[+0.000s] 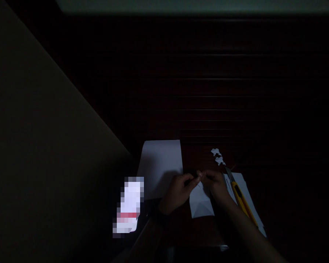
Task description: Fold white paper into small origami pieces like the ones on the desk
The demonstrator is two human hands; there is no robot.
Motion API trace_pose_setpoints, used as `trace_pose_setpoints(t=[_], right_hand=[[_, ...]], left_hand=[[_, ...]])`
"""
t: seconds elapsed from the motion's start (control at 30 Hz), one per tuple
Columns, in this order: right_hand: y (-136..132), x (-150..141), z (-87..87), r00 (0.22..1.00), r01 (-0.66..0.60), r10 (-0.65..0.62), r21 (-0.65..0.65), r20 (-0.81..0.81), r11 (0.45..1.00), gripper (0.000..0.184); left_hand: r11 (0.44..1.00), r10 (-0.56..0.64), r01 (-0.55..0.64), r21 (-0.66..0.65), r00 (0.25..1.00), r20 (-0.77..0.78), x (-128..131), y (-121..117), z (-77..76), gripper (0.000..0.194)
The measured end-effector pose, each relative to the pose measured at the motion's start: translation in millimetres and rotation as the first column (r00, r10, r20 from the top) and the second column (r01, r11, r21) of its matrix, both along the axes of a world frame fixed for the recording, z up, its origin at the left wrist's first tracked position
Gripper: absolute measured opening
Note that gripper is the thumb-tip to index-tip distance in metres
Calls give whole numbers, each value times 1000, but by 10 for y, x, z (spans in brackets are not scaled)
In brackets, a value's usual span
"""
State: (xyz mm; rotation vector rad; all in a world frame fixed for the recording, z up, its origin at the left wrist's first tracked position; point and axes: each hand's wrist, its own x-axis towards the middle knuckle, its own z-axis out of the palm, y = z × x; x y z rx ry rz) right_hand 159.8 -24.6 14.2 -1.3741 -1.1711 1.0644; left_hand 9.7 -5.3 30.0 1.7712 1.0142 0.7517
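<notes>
A small sheet of white paper (201, 204) with crossing crease lines hangs below my fingers over the dark table. My left hand (178, 191) pinches its far end, thumb and fingers pressed together. From the other side my right hand (216, 184) grips the same end, its fingertips meeting those of the left. The fingers cover the paper's top edge, so the exact fold there is hidden. Just beyond my right hand lie two small folded paper pieces (218, 160). A yellow utility knife (242, 201) with its blade out rests right of my right forearm.
A larger white sheet (161, 157) lies left of my hands. Several paper sheets (252, 199) sit under the knife. A lit, blurred phone screen (130, 201) glows at the left. Dark ribbed panelling (208, 78) stands behind, and a pale wall (44, 146) slopes along the left.
</notes>
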Motion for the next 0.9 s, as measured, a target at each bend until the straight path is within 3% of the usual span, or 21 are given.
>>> trace_pose_setpoints(t=[0.13,0.2,0.27,0.37,0.47,0.6,0.73,0.9], right_hand=[[3,-26,-52,995,99,-99,3,-17,995,31],[-5,-20,-17,997,78,-78,-4,-18,997,26],[-24,22,61,999,-8,8,0,-46,1000,20],[-60,138,183,967,-187,190,35,-171,982,44],[-71,246,212,942,-320,318,1,-108,947,32],[-35,276,121,956,-294,294,-6,-6,956,22],[-4,241,43,971,-238,238,1,16,971,17],[-6,220,79,955,-290,287,30,72,957,14]], left_hand=[[1000,-15,14,-13,1000,-16,-6,0,-45,33],[999,-3,4,-44,1000,22,-20,8,-60,33],[994,10,0,-107,996,88,-51,28,-68,33],[968,48,3,-251,979,198,-120,74,-70,31],[942,73,20,-336,961,265,-175,119,-65,29],[943,68,25,-332,962,266,-171,140,-83,29],[936,184,-80,-342,940,286,-118,122,-140,28],[950,187,-90,-300,931,313,-77,118,-148,23]])
